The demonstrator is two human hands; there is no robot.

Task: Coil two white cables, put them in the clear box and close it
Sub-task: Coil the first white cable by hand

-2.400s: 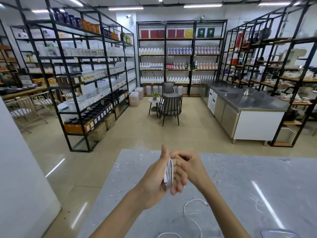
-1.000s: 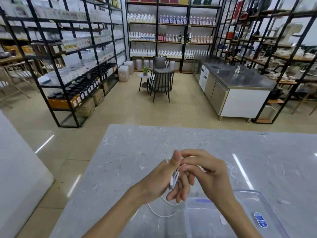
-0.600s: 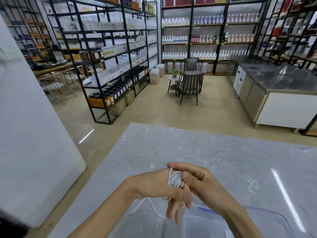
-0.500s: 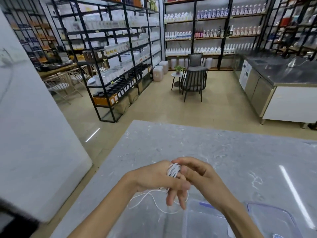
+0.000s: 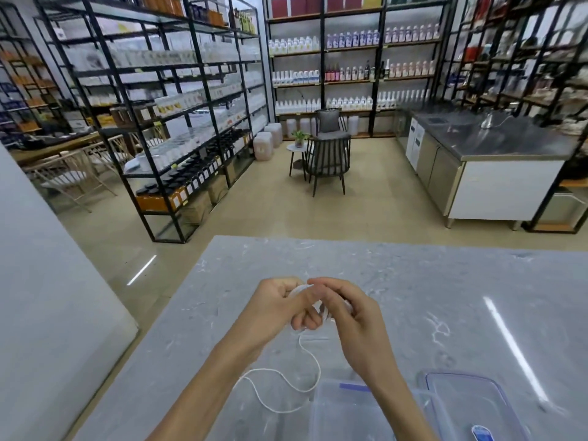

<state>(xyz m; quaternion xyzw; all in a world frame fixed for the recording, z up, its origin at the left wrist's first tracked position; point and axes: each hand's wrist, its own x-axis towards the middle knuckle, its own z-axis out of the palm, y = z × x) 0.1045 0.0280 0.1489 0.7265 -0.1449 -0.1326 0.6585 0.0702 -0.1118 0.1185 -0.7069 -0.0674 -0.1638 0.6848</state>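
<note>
A white cable point(image 5: 310, 364) is partly wound around the fingers of my left hand point(image 5: 278, 308), and its loose tail drops down and loops over the grey marble table point(image 5: 445, 300). My right hand point(image 5: 350, 316) pinches the same cable at the coil, right against the left hand. The coil itself is mostly hidden between the fingers. The clear box point(image 5: 337, 412) stands open at the near edge, under my right forearm. Its clear lid point(image 5: 471, 405) with a blue sticker lies just to the right of it. I see only one cable.
The table ends at its left and far edges, with tiled floor beyond. Black shelving racks with bottles line the room, a dark chair point(image 5: 327, 157) and small round table stand mid-floor, and a steel counter point(image 5: 486, 167) is at the right. A white wall panel is at the left.
The view has tilted down from the room to the table. Both hands kept winding the cable at the left fingers. The loose tail on the table now lies as one loop.
</note>
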